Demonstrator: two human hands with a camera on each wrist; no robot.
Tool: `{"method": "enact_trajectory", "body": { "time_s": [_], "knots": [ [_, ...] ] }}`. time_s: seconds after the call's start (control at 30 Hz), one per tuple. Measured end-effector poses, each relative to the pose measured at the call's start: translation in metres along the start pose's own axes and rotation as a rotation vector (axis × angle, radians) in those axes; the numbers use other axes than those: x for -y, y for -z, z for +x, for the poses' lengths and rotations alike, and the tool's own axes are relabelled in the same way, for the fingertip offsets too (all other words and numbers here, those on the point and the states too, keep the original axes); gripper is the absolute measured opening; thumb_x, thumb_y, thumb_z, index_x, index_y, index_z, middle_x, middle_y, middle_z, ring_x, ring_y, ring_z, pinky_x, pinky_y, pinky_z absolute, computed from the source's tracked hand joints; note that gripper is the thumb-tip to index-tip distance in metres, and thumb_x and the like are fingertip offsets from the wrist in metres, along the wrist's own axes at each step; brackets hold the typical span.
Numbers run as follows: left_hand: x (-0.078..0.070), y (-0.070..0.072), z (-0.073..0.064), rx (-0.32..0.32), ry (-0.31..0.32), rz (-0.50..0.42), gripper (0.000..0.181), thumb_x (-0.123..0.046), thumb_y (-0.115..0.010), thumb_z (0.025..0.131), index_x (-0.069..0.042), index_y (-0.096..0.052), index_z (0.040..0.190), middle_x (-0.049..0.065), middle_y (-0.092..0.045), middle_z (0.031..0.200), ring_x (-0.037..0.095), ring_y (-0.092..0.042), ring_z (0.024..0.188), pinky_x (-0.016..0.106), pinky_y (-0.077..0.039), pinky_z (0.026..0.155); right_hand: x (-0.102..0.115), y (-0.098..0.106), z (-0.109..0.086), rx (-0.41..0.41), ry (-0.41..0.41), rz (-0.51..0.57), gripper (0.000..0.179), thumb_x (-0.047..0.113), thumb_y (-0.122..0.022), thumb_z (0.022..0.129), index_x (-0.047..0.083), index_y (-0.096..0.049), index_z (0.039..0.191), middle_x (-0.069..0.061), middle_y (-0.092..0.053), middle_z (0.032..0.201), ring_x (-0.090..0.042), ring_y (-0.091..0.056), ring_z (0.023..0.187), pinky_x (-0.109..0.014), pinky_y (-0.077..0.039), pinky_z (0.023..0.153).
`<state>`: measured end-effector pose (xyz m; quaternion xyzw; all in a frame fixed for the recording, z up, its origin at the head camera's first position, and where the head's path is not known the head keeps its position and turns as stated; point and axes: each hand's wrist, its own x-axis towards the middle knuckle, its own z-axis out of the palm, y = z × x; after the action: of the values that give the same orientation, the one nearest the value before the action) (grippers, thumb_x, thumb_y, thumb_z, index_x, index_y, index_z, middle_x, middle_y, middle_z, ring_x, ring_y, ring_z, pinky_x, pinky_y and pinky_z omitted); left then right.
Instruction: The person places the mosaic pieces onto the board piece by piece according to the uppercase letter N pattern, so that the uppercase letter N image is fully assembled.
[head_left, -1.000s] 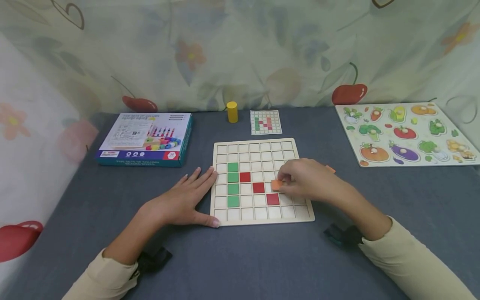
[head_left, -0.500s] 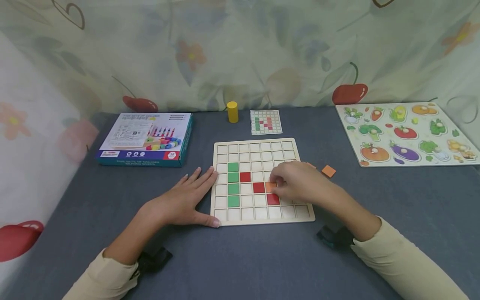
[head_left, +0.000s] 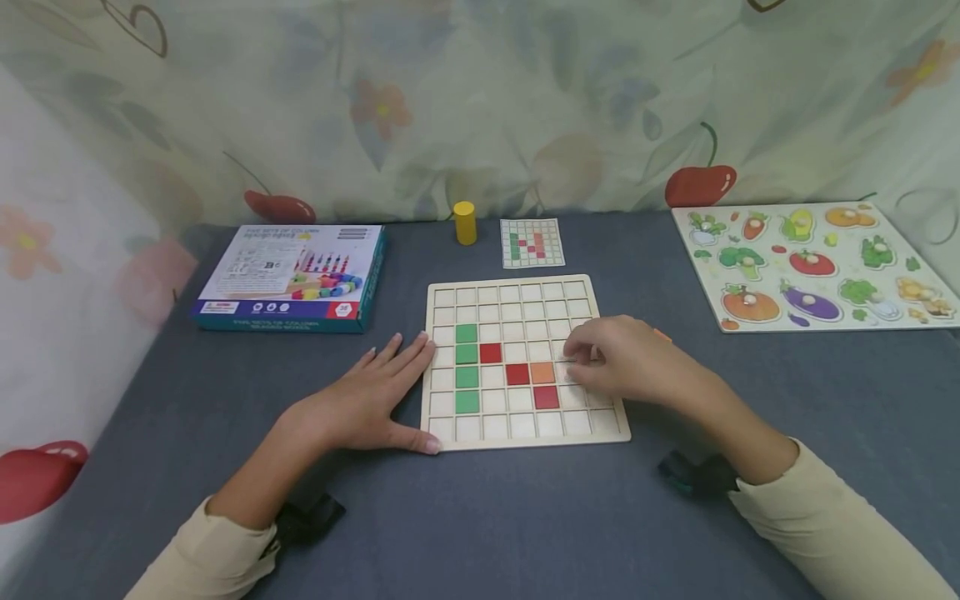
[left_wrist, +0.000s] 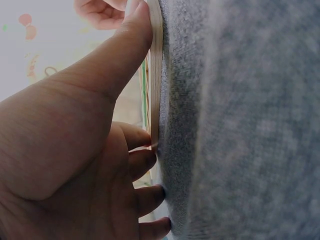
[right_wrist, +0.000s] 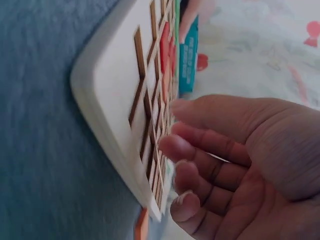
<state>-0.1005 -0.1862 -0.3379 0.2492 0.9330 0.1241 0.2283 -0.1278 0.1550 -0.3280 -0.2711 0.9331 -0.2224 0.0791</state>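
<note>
A wooden grid board (head_left: 525, 442) lies in the middle of the table. Several green tiles (head_left: 467, 378) form a column in it. Red tiles (head_left: 517, 374) run diagonally, and one orange tile (head_left: 542, 372) sits flat in a cell beside the middle red one. My left hand (head_left: 360, 400) rests with spread fingers at the board's left edge, its thumb on the near corner. Over the board's right-hand cells hovers my right hand (head_left: 626, 358), fingers loosely bent. In the right wrist view nothing is between its thumb and fingertips.
A loose orange tile (right_wrist: 142, 225) lies on the table beside the board, mostly hidden by my right hand in the head view. Behind the board are a pattern card (head_left: 532, 244) and a yellow cylinder (head_left: 465, 223). A box (head_left: 288, 279) stands left, a vegetable puzzle (head_left: 813, 267) right.
My right hand brought the orange tile leftward into the cell beside the middle red tile, let go of it and moved back to the right. The left hand stayed put.
</note>
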Motion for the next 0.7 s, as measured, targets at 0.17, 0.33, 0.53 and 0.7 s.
{"method": "enact_trajectory", "body": {
  "time_s": [0.17, 0.33, 0.53, 0.7],
  "knots": [
    [0.0, 0.0, 0.0, 0.002, -0.001, -0.001, 0.125, -0.077, -0.068, 0.074, -0.015, -0.006, 0.163, 0.003, -0.002, 0.168, 0.036, 0.004, 0.152, 0.06, -0.003, 0.118, -0.013, 0.012, -0.009, -0.03, -0.039, -0.025, 0.015, 0.009, -0.075, 0.086, 0.006, -0.075, 0.101, 0.004, -0.062, 0.077, -0.014, -0.055, 0.072, -0.034, -0.046, 0.064],
    [0.0, 0.0, 0.0, 0.003, -0.005, -0.004, 0.124, -0.077, -0.068, 0.075, -0.015, -0.006, 0.163, 0.003, -0.002, 0.168, 0.036, 0.005, 0.152, 0.06, -0.002, 0.118, -0.033, 0.022, -0.022, -0.065, -0.102, -0.068, 0.016, 0.011, -0.078, 0.086, 0.006, -0.075, 0.101, 0.004, -0.061, 0.075, -0.015, -0.053, 0.069, -0.034, -0.044, 0.061],
    [0.001, 0.0, -0.002, 0.005, -0.002, -0.009, 0.124, -0.076, -0.068, 0.075, -0.015, -0.006, 0.163, 0.004, -0.002, 0.168, 0.036, 0.005, 0.152, 0.06, -0.002, 0.118, -0.056, 0.028, -0.03, -0.074, -0.144, -0.09, 0.02, 0.012, -0.08, 0.084, 0.003, -0.074, 0.101, 0.002, -0.064, 0.078, -0.015, -0.056, 0.071, -0.037, -0.048, 0.065],
    [0.002, -0.001, -0.001, 0.006, -0.009, -0.015, 0.123, -0.077, -0.067, 0.075, -0.015, -0.006, 0.163, 0.003, -0.001, 0.168, 0.036, 0.005, 0.152, 0.06, -0.002, 0.118, -0.065, 0.029, -0.031, -0.06, -0.185, -0.092, 0.025, 0.016, -0.079, 0.085, 0.002, -0.074, 0.105, 0.001, -0.063, 0.077, -0.016, -0.055, 0.069, -0.036, -0.045, 0.062]
  ]
}}
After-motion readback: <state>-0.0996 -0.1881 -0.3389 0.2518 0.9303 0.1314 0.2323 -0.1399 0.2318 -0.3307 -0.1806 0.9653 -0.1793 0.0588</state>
